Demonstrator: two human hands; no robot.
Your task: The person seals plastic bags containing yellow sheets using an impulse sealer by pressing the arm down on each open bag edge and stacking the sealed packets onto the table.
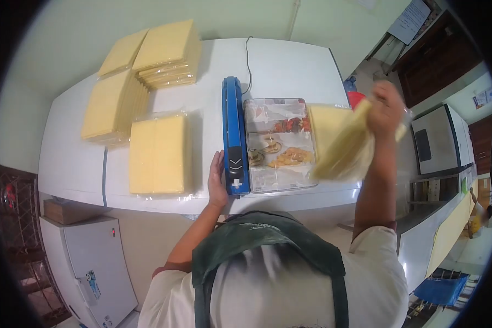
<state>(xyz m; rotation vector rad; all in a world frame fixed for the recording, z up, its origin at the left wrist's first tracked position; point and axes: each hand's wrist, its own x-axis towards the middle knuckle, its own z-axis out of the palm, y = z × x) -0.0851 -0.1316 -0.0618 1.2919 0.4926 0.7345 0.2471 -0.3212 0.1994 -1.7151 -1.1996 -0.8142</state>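
As right hand [386, 111] clenches it, a filmy yellow packet [347, 150] slants; left hand [217, 181], uncurled, touches blue sealer [233, 120].

One blue sealer [233, 117], one printed tray [279, 143]

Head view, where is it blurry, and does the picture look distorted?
In the head view, the right hand and the yellow packet it holds look motion-blurred, the left hand crisper; the same view bows the front edge of the white table and blackens the picture's corners.
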